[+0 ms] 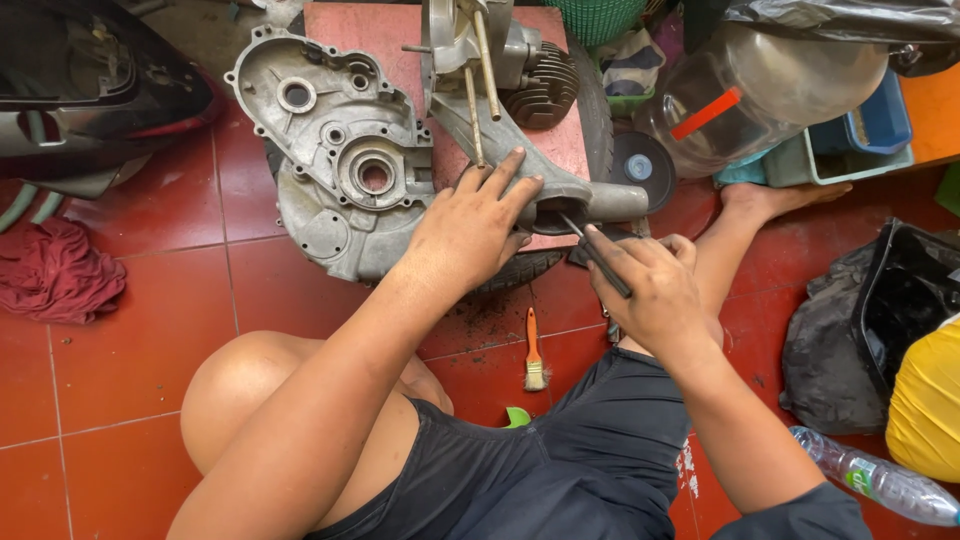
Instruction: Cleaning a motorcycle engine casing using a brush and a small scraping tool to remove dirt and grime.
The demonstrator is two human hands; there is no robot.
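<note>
Engine casing (340,170), a dull grey cast-metal shell with round bearing holes, ribs and a scalloped rim, lies on the red tiled floor (120,370) straight ahead of you, its far part resting against a faded red board (360,30). From it a smooth grey metal arm (540,180) runs right and ends in a round open tube mouth. Your left hand (470,225) lies flat on that arm, fingers spread and pressing down, grimy with oil. Your right hand (650,290) is clenched around a thin dark metal rod (598,257), whose tip points into the tube mouth. Two long bare studs (480,90) stick up from the block beyond, next to a finned cylinder (545,85) with stacked thin ridges.

Near you on the floor, between your knees, lies a small paintbrush (533,352) with an orange handle and pale bristles. A crumpled dark red rag (55,270) sits at the left. At the right stand a clear plastic jar (760,85), a black plastic bag (850,340), a yellow sack (925,410) and a clear plastic bottle (880,480) lying on its side.
</note>
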